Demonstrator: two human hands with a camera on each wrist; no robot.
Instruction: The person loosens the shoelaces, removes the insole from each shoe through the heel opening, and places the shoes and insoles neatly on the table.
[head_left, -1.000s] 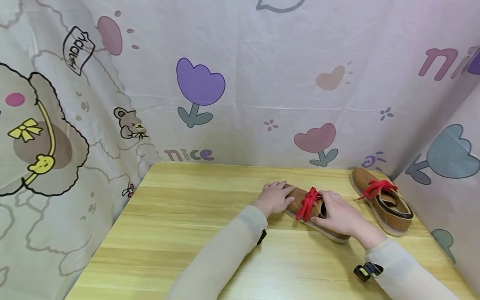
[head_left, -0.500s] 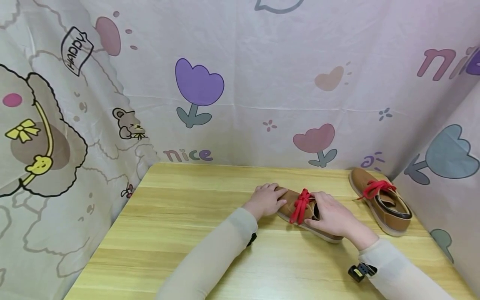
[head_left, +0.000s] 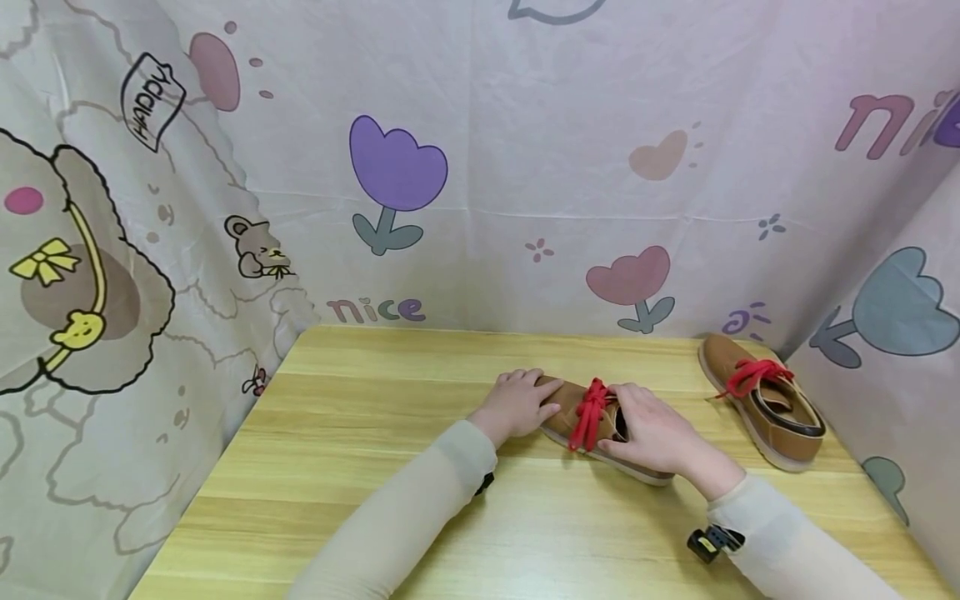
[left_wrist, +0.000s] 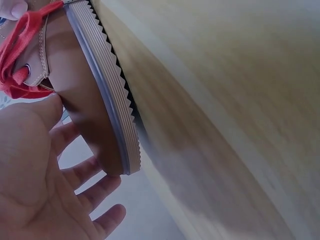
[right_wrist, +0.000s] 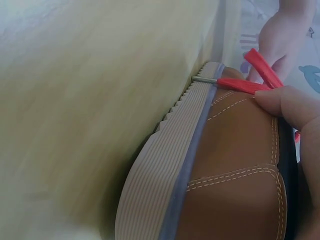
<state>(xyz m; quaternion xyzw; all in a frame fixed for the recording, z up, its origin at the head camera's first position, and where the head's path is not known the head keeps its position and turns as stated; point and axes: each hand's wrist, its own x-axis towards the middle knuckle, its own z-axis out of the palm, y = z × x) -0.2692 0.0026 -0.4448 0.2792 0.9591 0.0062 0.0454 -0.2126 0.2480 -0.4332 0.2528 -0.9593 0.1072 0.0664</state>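
Observation:
A brown leather shoe [head_left: 566, 403] with tied red laces [head_left: 588, 417] lies on the table, its toe toward the left. My left hand [head_left: 512, 407] holds the toe, with the thumb on the upper and the other fingers spread around the tip. In the left wrist view, the thumb [left_wrist: 54, 106] touches the upper near the laces. My right hand [head_left: 654, 429] grips the shoe across its ankle opening, hiding much of the collar and heel. Its thumb [right_wrist: 274, 100] presses near the laces in the right wrist view. The pale ridged sole [right_wrist: 155, 175] faces the near side.
A matching brown shoe [head_left: 797, 433] with a red bow rests at the table's back right corner. The wooden table [head_left: 375, 392] ends at a printed cloth [head_left: 510, 283] hung behind it. More cloth hangs along both sides.
Both hands have moved left and slightly nearer with the shoe between them, sliding it away from the other shoe. Their hold looks the same, and the other shoe stays in place.

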